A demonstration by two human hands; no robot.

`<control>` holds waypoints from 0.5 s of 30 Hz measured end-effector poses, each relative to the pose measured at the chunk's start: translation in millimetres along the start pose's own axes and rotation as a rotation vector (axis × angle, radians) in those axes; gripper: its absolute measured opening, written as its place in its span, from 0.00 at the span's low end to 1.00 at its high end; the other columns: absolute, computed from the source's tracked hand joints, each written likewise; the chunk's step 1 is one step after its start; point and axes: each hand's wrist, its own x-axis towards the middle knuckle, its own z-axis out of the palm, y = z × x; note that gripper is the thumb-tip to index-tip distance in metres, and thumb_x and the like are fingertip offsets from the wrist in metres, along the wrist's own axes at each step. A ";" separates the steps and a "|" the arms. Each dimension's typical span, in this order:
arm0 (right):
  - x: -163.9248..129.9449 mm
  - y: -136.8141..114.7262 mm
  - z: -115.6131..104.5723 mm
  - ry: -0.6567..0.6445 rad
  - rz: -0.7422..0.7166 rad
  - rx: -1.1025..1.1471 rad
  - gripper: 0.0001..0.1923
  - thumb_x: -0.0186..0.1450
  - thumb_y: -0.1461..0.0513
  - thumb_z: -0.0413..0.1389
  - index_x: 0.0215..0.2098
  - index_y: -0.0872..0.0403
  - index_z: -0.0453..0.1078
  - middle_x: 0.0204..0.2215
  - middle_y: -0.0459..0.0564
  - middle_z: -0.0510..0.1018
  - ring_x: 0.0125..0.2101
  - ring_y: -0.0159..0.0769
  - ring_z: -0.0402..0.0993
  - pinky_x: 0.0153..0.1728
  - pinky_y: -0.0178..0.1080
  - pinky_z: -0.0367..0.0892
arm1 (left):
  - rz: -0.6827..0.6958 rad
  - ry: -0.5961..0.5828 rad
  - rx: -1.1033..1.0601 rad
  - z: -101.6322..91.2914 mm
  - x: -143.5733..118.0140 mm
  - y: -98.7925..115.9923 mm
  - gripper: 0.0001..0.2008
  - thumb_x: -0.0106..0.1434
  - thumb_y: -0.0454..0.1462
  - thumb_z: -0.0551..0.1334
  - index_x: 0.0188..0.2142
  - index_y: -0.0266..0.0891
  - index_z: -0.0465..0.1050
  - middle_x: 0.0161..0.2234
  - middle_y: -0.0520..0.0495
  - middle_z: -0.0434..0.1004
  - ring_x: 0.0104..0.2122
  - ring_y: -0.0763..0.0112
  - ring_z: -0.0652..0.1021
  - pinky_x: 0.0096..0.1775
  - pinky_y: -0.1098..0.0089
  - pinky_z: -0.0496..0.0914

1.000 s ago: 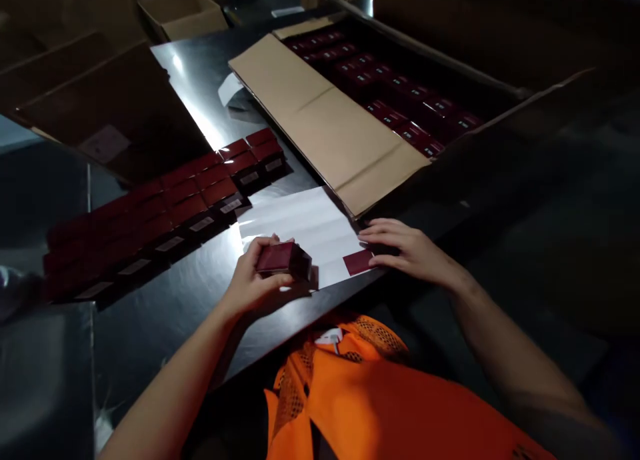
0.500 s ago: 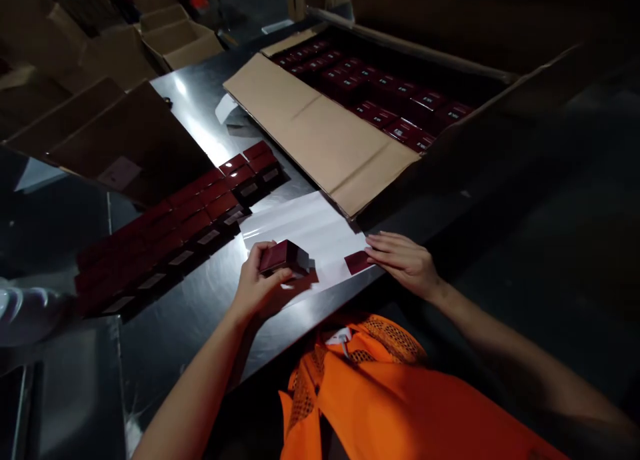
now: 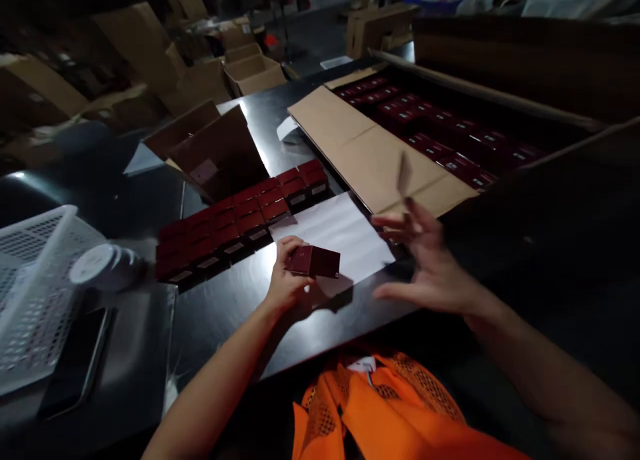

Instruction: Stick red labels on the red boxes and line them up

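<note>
My left hand (image 3: pixel 289 280) is wrapped round a small dark red box (image 3: pixel 314 261), held just above the metal table near a white sheet of paper (image 3: pixel 350 237). To the right of the sheet, my right hand (image 3: pixel 425 260) is raised and blurred, its fingers spread and thumb apart. A thin, smeared card-like piece (image 3: pixel 404 173) shows just above its fingertips; whether it touches them I cannot tell. Beyond my left hand, several dark red boxes (image 3: pixel 240 220) stand in packed rows, with pale labels on their near sides.
A large open carton (image 3: pixel 360 127) holding several dark red boxes lies at the back right. At left are a smaller open carton (image 3: pixel 225 157), a white basket (image 3: pixel 50 247), a white round container (image 3: pixel 103 267) and a phone (image 3: pixel 77 363).
The view has shifted left and up. My right hand has lifted off the sheet, its fingers spreading, and the dark red card there is gone from it. My left hand has turned the box.
</note>
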 end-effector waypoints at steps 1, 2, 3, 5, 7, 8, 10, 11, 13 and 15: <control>17.3 3.7 17.8 -0.102 -0.003 -0.006 0.68 0.49 0.55 0.77 0.72 0.37 0.35 0.62 0.59 0.64 0.61 0.54 0.64 0.58 0.58 0.66 | -0.013 0.045 -0.047 -0.9 -0.4 -0.3 0.30 0.42 0.50 0.75 0.43 0.46 0.71 0.45 0.47 0.71 0.44 0.61 0.76 0.46 0.61 0.74; 34.4 7.4 35.7 -0.166 -0.011 0.013 0.71 0.47 0.55 0.77 0.73 0.40 0.33 0.60 0.60 0.66 0.60 0.54 0.66 0.57 0.58 0.68 | -0.031 0.079 -0.103 -1.7 -0.5 -0.1 0.32 0.43 0.53 0.75 0.45 0.47 0.70 0.44 0.47 0.72 0.42 0.62 0.76 0.44 0.62 0.74; 50.5 10.3 52.3 -0.194 -0.028 0.050 0.69 0.49 0.55 0.76 0.72 0.43 0.32 0.56 0.59 0.70 0.56 0.52 0.70 0.56 0.57 0.69 | -0.044 0.104 -0.151 -2.5 0.0 0.5 0.34 0.44 0.57 0.73 0.47 0.48 0.68 0.45 0.47 0.73 0.41 0.62 0.76 0.43 0.62 0.74; 76.9 13.6 77.3 -0.168 -0.060 0.155 0.63 0.54 0.59 0.72 0.72 0.46 0.32 0.46 0.54 0.74 0.48 0.46 0.76 0.53 0.54 0.72 | -0.038 0.134 -0.196 -4.7 3.0 2.4 0.37 0.47 0.63 0.69 0.51 0.48 0.66 0.46 0.44 0.74 0.42 0.60 0.77 0.43 0.61 0.74; 91.4 15.7 89.8 -0.098 -0.077 0.232 0.61 0.57 0.63 0.69 0.72 0.47 0.30 0.41 0.50 0.75 0.44 0.42 0.78 0.51 0.51 0.74 | -0.020 0.123 -0.186 -7.8 7.7 4.8 0.36 0.51 0.62 0.68 0.52 0.47 0.67 0.48 0.41 0.74 0.44 0.57 0.78 0.44 0.59 0.75; 93.6 17.6 92.2 -0.065 -0.086 0.247 0.60 0.57 0.64 0.68 0.71 0.47 0.28 0.42 0.50 0.75 0.43 0.41 0.78 0.48 0.49 0.75 | 0.004 0.125 -0.144 -9.6 9.8 6.1 0.35 0.51 0.60 0.69 0.53 0.47 0.67 0.51 0.40 0.73 0.46 0.56 0.78 0.45 0.59 0.75; 89.8 24.5 92.5 -0.030 -0.139 0.209 0.60 0.57 0.66 0.65 0.71 0.45 0.26 0.44 0.51 0.75 0.43 0.41 0.77 0.45 0.48 0.77 | 0.089 0.171 0.018 -13.4 12.0 8.5 0.36 0.49 0.53 0.74 0.55 0.48 0.67 0.58 0.39 0.67 0.52 0.54 0.75 0.46 0.60 0.75; 85.1 28.9 91.5 -0.037 -0.187 0.165 0.59 0.57 0.67 0.64 0.71 0.45 0.26 0.45 0.51 0.75 0.44 0.42 0.77 0.44 0.48 0.76 | 0.150 0.196 0.123 -15.5 12.0 9.4 0.40 0.47 0.49 0.76 0.58 0.50 0.66 0.61 0.39 0.63 0.54 0.54 0.74 0.46 0.60 0.75; 74.6 37.1 88.7 -0.093 -0.274 0.082 0.58 0.59 0.68 0.61 0.71 0.43 0.25 0.47 0.52 0.75 0.47 0.43 0.76 0.47 0.50 0.75 | 0.254 0.174 0.315 -19.6 11.2 10.5 0.44 0.47 0.46 0.77 0.61 0.50 0.63 0.59 0.38 0.65 0.52 0.55 0.75 0.45 0.60 0.76; 67.2 40.7 84.7 -0.171 -0.309 0.065 0.56 0.61 0.68 0.61 0.71 0.41 0.25 0.49 0.52 0.75 0.50 0.43 0.75 0.50 0.51 0.73 | 0.287 0.053 0.409 -23.0 10.8 10.6 0.39 0.50 0.43 0.75 0.60 0.47 0.66 0.51 0.41 0.74 0.46 0.59 0.78 0.44 0.60 0.76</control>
